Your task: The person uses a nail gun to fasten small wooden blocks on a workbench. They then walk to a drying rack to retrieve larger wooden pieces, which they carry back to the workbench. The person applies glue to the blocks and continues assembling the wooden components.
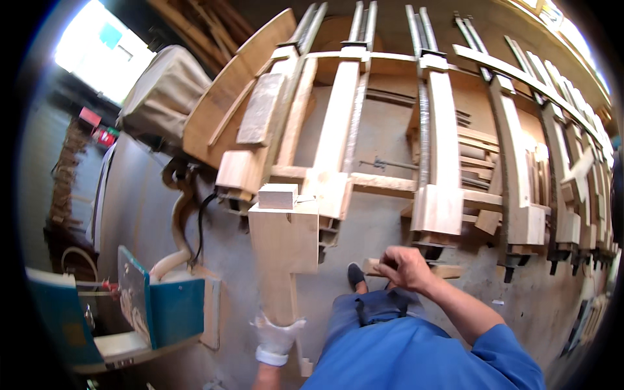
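My left hand (278, 339), in a white glove, is closed round the lower, narrow part of a pale wooden workpiece (284, 240). The workpiece widens toward its far end, and a small wood block (278, 196) sits at that end. Further right, my bare right hand (406, 268) has its fingers curled over a short wooden bar (447, 271), which sticks out on both sides of the hand. The undersides of both hands' grips are hidden. Just beyond the right hand, a pale beam (445, 149) lies along a metal clamp bar.
Several clamp bars carrying beams fan out ahead, joined by a wooden crossbar (383, 183). A teal machine (177, 305) with a hose (179, 244) stands at the left. Behind it is a cloth-covered object (166, 91). Wooden strips (478, 153) lie stacked under the clamps.
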Motion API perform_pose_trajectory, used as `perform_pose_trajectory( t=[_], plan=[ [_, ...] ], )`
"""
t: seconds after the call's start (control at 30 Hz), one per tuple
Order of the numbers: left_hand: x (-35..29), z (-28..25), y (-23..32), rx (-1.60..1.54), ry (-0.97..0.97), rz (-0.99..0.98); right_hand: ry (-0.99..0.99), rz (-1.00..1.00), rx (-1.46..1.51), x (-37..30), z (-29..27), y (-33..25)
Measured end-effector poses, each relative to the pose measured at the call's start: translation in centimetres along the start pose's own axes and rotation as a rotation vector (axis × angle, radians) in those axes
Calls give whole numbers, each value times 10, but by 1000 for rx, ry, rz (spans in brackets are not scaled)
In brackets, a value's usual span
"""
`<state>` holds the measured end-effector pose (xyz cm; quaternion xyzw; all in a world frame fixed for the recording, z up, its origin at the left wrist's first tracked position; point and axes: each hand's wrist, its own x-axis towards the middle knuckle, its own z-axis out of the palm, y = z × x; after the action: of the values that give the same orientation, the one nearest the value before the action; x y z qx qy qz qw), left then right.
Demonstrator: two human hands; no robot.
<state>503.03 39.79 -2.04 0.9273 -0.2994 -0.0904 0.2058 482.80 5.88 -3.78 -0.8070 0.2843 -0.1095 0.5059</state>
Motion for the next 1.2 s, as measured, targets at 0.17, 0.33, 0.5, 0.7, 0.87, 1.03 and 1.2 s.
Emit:
perform_pose_trajectory(
  t=[0.17, 0.33, 0.5, 0.7, 0.87, 1.03, 1.2],
  plan=[
    [80, -46, 102, -133, -83, 348, 224, -128, -145, -71, -17, 26],
    [144, -40, 207, 24, -155, 819, 491, 61, -25, -103, -48, 19],
    [172, -26, 306, 110, -230, 1118, 595, 150, -86, -134, -58, 44],
    [188, 49, 451, 115, -350, 1426, 606, 236, -68, -179, -40, 68],
    [170, 97, 544, 236, -578, 1474, 593, 246, -60, -199, -24, 90],
    [155, 161, 598, 212, -841, 1528, 657, 320, -12, -213, -36, 98],
    [145, 198, 627, 298, -1041, 1486, 689, 353, 13, -221, -50, 103]
  ],
)
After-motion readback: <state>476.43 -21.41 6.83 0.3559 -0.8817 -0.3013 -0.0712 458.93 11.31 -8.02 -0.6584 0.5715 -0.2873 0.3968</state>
